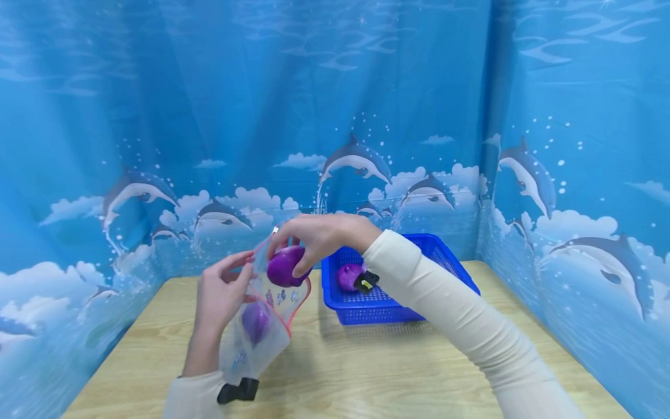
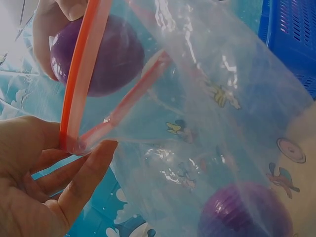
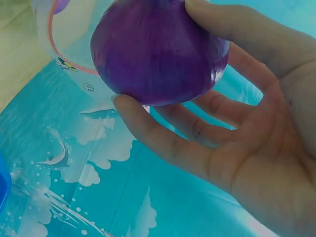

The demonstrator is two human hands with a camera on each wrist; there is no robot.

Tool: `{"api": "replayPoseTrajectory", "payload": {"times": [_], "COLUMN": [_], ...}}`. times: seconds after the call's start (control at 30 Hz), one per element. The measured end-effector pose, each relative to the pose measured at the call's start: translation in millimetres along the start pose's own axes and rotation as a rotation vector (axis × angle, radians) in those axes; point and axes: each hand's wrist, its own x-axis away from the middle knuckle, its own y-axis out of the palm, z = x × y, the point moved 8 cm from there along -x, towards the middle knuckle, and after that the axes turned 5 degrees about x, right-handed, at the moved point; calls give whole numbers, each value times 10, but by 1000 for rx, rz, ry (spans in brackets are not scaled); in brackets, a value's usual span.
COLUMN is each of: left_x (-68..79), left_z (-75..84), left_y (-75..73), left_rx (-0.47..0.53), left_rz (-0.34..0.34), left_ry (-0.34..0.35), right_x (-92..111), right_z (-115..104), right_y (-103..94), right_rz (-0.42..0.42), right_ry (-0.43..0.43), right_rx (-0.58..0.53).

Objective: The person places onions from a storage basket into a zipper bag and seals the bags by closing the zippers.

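A clear zip bag (image 1: 267, 349) with a red-orange edge and small cartoon prints hangs from my left hand (image 1: 222, 291), which pinches one corner of its mouth. Through the plastic shows a purple onion (image 1: 256, 322) low in the bag. My right hand (image 1: 319, 238) grips another purple onion (image 1: 285, 266) between thumb and fingers, at the bag's spread mouth. In the right wrist view this onion (image 3: 158, 54) looks smooth and glossy, its neck end cut off by the frame's top. A third purple onion (image 1: 348, 277) lies in the blue basket (image 1: 382, 315).
The blue perforated basket stands at the back of the wooden table (image 1: 366, 372), right of the bag, partly behind my right forearm. A blue dolphin-print curtain (image 1: 262, 116) hangs behind the table and along its sides.
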Motion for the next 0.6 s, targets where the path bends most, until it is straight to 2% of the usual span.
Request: {"api": "replayPoseTrajectory", "payload": {"times": [0.3,0.6], "left_x": [8,-5], "left_z": [11,5], "left_y": [-7,-26], "left_rx": [11,30], "left_rz": [-3,15], "left_ry": [-6,20], "right_x": [-81,-46], "right_z": [-68,-70], "right_y": [76,13], "right_rz": [-23,27], "right_ry": [13,-12], "right_rx": [102,84]}}
